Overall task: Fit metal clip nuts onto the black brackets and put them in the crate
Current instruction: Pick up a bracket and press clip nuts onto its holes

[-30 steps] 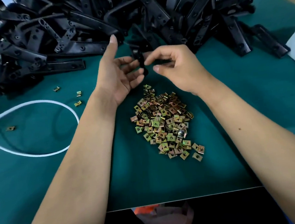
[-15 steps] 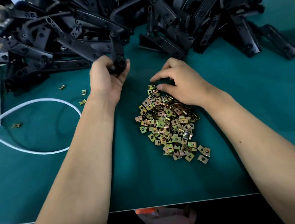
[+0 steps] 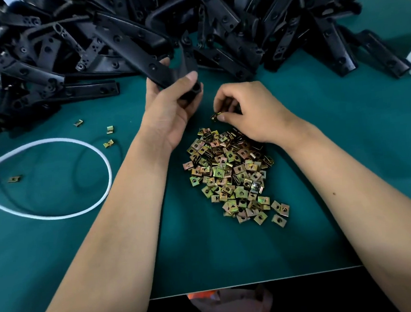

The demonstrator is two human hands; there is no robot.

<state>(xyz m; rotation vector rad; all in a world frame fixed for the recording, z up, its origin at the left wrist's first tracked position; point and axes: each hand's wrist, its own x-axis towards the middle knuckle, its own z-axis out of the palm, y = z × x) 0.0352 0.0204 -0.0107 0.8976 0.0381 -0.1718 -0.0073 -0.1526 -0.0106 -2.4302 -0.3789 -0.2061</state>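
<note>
Above the nut pile, I see left hand fingers gripping a black bracket; right hand pinches one clip nut

Probably a factory assembly bench: heaped black brackets, loose clip nuts.

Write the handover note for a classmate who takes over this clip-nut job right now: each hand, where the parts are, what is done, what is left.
Left hand: grips one black bracket, lifted at the near edge of the bracket heap.
Right hand: pinches one clip nut just above the far end of the nut pile.
Stray nuts lie left, near the white cord.
Done: bracket and nut picked up.
Left: push the nut onto the bracket, put it in the crate (not in view), repeat.
</note>
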